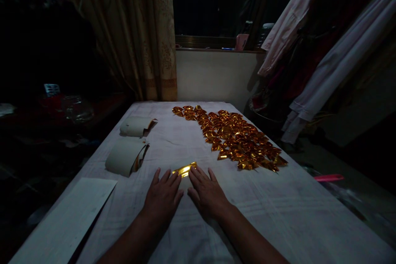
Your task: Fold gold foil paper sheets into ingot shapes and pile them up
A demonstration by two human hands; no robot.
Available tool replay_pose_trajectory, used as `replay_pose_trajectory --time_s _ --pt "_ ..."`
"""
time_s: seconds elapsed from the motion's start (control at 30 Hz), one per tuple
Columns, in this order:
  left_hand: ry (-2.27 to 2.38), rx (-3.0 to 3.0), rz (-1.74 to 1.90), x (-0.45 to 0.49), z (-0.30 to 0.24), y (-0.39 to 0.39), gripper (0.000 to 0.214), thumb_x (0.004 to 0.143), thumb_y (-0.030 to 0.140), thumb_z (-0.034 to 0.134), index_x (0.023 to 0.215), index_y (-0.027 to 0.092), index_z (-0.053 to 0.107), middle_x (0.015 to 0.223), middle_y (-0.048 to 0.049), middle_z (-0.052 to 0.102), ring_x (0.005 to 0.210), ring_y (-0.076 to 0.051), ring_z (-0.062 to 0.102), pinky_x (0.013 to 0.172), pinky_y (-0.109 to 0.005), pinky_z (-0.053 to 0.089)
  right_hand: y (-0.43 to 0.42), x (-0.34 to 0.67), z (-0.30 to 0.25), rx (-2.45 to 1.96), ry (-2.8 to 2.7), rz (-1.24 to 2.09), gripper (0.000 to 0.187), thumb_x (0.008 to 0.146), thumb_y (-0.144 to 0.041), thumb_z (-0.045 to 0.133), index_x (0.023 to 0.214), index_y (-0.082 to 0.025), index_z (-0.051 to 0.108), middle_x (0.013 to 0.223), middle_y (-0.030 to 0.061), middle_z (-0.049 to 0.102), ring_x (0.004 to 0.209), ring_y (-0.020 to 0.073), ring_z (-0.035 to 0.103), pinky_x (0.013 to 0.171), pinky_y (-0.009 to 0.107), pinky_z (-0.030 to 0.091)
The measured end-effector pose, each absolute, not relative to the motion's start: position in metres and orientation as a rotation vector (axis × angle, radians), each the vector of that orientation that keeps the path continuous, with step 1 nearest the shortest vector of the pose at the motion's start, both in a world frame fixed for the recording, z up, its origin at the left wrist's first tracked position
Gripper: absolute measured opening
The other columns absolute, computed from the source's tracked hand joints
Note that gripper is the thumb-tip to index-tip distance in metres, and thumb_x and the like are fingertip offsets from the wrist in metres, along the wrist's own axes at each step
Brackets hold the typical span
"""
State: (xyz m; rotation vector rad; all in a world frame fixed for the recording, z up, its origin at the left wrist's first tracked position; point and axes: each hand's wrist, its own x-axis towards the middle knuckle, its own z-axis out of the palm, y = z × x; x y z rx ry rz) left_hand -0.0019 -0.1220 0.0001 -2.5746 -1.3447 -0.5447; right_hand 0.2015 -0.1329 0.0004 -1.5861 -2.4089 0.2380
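Observation:
A shiny gold foil sheet [185, 170] lies on the cloth-covered table [173, 132], just beyond my fingertips. My left hand [163, 193] is palm down with fingers stretched out, its fingertips at the foil's left end. My right hand [206, 192] also lies flat, fingers spread, its fingertips on the foil's right end. The foil's near edge is partly hidden by the fingers. To the far right spreads a large heap of folded gold foil pieces [232, 132].
Two curled stacks of grey-backed paper, the nearer stack [123, 156] and the farther stack [134, 126], stand on the left. A flat white board [71, 218] lies at the near left edge. Clothes [334, 66] hang at right; a curtain [154, 33] hangs behind.

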Motion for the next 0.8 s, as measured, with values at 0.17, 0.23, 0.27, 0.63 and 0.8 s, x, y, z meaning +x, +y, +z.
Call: replay_pose_trajectory --time_s 0.17,0.23,0.27,0.63,0.8 --pt "-1.324 -2.589 -0.471 -0.026 0.006 -0.129 0.035 0.096 0.029 0.052 0.128 0.026 0.064 0.129 -0.0053 0.071 0.122 -0.031 0.061 0.115 -0.060 0.031 -0.132 0.197 0.008 -1.617 -2.400 0.284 0.052 0.101 -0.040 0.048 0.149 -0.018 0.045 0.158 0.0120 0.040 0.148 0.0295 0.033 0.121 0.061 0.020" --pt "-1.322 -2.609 -0.441 -0.027 0.014 -0.126 0.034 0.095 0.024 0.053 0.126 0.026 0.065 0.128 -0.0050 0.071 0.123 -0.031 0.061 0.114 -0.062 0.032 -0.130 0.193 0.015 -1.627 -2.374 0.265 0.045 0.100 -0.035 0.052 0.142 -0.019 0.052 0.153 0.0123 0.049 0.145 0.0300 0.038 0.120 0.061 0.020" --pt "-1.311 -2.624 -0.444 -0.026 0.018 -0.123 0.030 0.094 0.022 0.054 0.120 0.026 0.067 0.125 -0.0045 0.072 0.121 -0.031 0.062 0.113 -0.061 0.033 -0.129 0.191 0.018 -1.628 -2.359 0.250 0.039 0.099 -0.032 0.053 0.135 -0.019 0.057 0.148 0.0118 0.054 0.142 0.0292 0.043 0.120 0.060 0.020" --pt "-1.201 -2.787 -0.514 -0.024 0.027 -0.083 0.014 0.092 0.017 0.060 0.102 0.025 0.067 0.106 -0.0022 0.076 0.111 -0.026 0.065 0.109 -0.052 0.038 -0.116 0.188 0.000 -1.562 -2.181 0.238 0.032 0.092 -0.020 0.057 0.123 -0.018 0.059 0.143 0.0139 0.057 0.139 0.0268 0.046 0.118 0.052 0.029" --pt "-1.085 -2.799 -0.551 -0.021 0.021 -0.075 0.012 0.092 0.023 0.065 0.104 0.023 0.068 0.099 -0.0033 0.074 0.096 -0.023 0.065 0.104 -0.048 0.041 -0.103 0.192 0.005 -1.526 -2.213 0.248 0.033 0.089 -0.021 0.063 0.122 -0.020 0.061 0.140 0.0125 0.060 0.137 0.0298 0.046 0.116 0.055 0.027"
